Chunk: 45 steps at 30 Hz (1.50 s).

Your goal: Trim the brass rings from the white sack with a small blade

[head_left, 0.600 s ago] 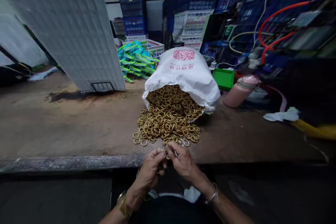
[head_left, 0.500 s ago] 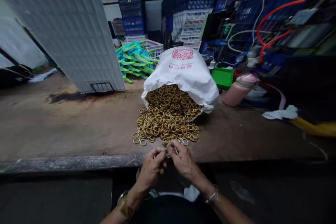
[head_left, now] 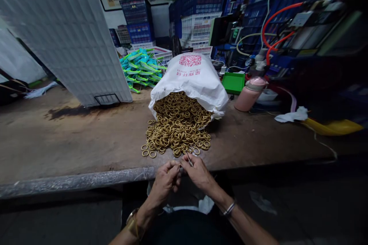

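My left hand (head_left: 166, 179) is closed in a pinch at the table's front edge. What it pinches is too small to make out. Right beside it, my right hand (head_left: 199, 174) is closed around a thin metal tool (head_left: 189, 159) whose narrow end sticks up between thumb and finger. The fingertips of both hands meet or nearly meet. Just beyond them lies a heap of brass-coloured rings (head_left: 175, 134), spilling from the mouth of a white woven sack (head_left: 195, 76) with red print. A few single rings lie at the heap's near left.
The brown table (head_left: 109, 141) has a plastic-wrapped front edge. A tall white ribbed panel (head_left: 69, 46) stands left, near blue-green bundles (head_left: 140, 69). Right are a green tray (head_left: 233, 82), a pink bottle (head_left: 249, 95) and red hoses (head_left: 280, 11). Stacked crates (head_left: 201, 26) stand behind.
The view has shifted a little, so the table things sit further left. My hands stay together at the edge, with the right hand's tool now showing more upright.
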### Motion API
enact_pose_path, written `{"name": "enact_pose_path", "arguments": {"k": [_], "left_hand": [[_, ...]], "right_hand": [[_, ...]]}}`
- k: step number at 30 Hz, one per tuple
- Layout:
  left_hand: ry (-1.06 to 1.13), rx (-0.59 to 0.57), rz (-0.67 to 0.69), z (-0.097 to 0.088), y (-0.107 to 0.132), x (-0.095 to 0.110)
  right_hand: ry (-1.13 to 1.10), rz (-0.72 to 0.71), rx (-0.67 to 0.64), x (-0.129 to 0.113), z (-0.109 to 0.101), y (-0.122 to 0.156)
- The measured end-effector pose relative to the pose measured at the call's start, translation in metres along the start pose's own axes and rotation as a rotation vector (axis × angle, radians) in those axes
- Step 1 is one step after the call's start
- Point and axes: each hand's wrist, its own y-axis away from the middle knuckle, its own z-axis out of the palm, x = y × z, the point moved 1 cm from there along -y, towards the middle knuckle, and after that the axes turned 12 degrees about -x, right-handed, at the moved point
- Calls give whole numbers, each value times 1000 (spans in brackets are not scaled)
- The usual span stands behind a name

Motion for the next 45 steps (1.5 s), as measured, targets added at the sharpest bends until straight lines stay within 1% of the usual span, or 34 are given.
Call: {"name": "enact_pose_path", "arguments": {"k": [2,7,9,11,14,17,19,23,27,30,33,35,37,38,39,41,44,45], "left_hand": [[6,-27,14,1,2,-1],[6,-81,40,4,9,-3],[23,-90,47,5,13,-3],[36,-80,53,6,16,-3],[33,-47,60,7,19,-1],[-11,-39,61,8,21,-1],[-60,-38,63,8,22,-1],[-121,-23,91,6,23,-4],[-126,-12,94,7,24,-5],[-127,-2,92,9,26,-3],[-75,-48,87,11,33,1],[-51,-135,58,12,40,2],[-34,-228,7,12,44,-1],[-3,-250,-21,11,45,-4],[46,-244,-49,10,44,-8],[169,-172,-149,4,38,-22],[312,25,-408,-8,24,-52],[363,87,-445,-13,19,-62]], "right_hand": [[22,-5,-6,-4,-1,4],[-25,-15,-52,-13,-1,14],[-1,-18,-53,-15,-2,17],[82,-22,-25,-15,-3,20],[330,-37,16,-12,-3,27],[568,-49,-54,-10,0,35],[669,-29,-100,-10,2,40],[781,29,-113,-15,4,43],[872,99,-95,-20,7,43],[934,126,-115,-20,8,43],[976,161,-120,-15,3,44],[987,220,-81,-9,-6,44],[984,269,-10,-4,-18,42],[973,283,37,-2,-24,41],[955,283,88,0,-30,38],[907,277,181,2,-40,31],[863,305,254,8,-48,16],[860,331,261,11,-49,11]]}}
